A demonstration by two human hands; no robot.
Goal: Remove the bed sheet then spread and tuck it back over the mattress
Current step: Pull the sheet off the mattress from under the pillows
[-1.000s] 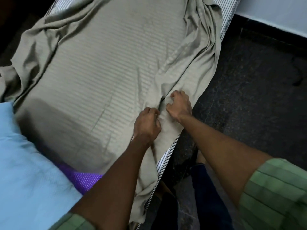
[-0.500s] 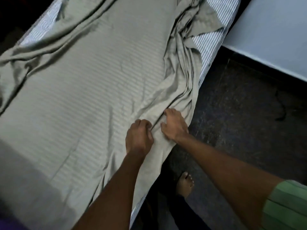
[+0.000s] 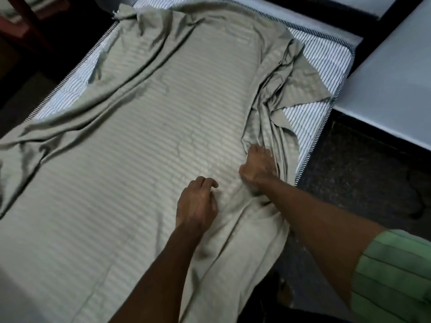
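Right hand [image 3: 257,167] grip bunching bed sheet [image 3: 163,127] folds, left hand [image 3: 197,205] loosely curled, beside bare striped mattress [image 3: 321,54] edge.

Bedroom — sheeted mattress [image 3: 326,57]

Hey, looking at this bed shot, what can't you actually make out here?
All in the head view:
- Fingertips of the right hand: buried in bunched folds of the sheet.
- Left hand: seen from the back, so whether it pinches cloth cannot be told.
- Near end of the mattress: cut off by the bottom and left edges.
- Floor beside the bed: too dark for detail.
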